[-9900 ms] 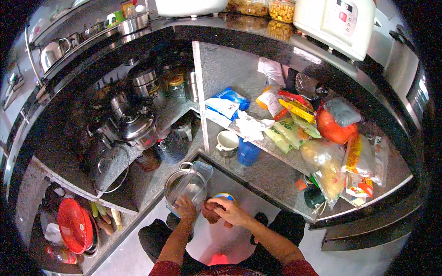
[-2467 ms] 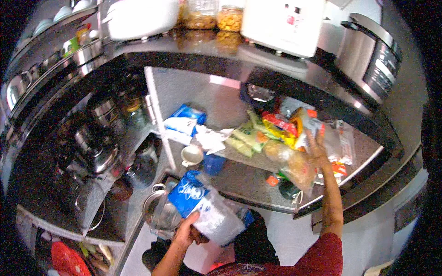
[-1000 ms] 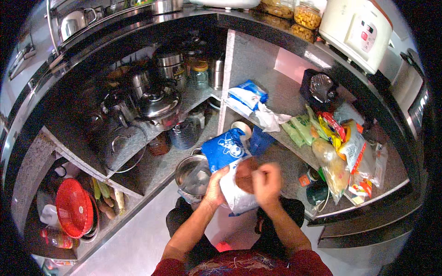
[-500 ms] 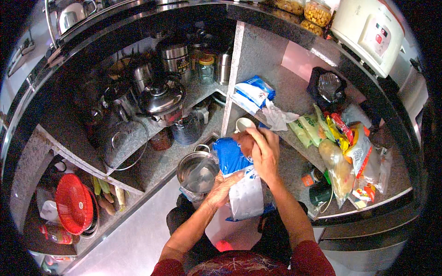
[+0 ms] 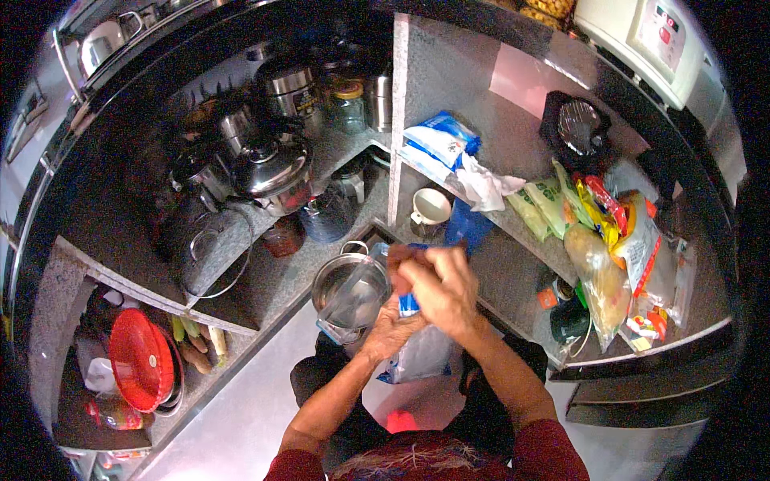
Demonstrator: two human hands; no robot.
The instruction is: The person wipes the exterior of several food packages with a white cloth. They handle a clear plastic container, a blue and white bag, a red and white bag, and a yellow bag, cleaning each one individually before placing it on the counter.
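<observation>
My left hand (image 5: 393, 333) is closed around a blue and white plastic bag (image 5: 421, 353), which hangs in front of my knees. Over the bag's upper end, my right hand (image 5: 443, 293) has its fingers bent together. A reddish-brown patch (image 5: 399, 258) shows at those fingertips, too blurred to name. Just left of my hands stands a steel pot (image 5: 321, 297) with a loop handle and a clear plastic piece in it. A white mug (image 5: 431, 207) stands beyond my right hand.
Left shelves hold a steel pressure cooker (image 5: 273, 172), a glass lid (image 5: 215, 252), jars and a red basket (image 5: 132, 361). On the right shelf lie a blue and white packet (image 5: 441, 140), a crumpled white cloth (image 5: 485, 184) and several food bags (image 5: 601, 272). A stone divider (image 5: 399, 104) stands between.
My right hand has come down and left over the bag's top, covering most of its blue part. The mug behind it is now in full view. The head view has shifted slightly.
</observation>
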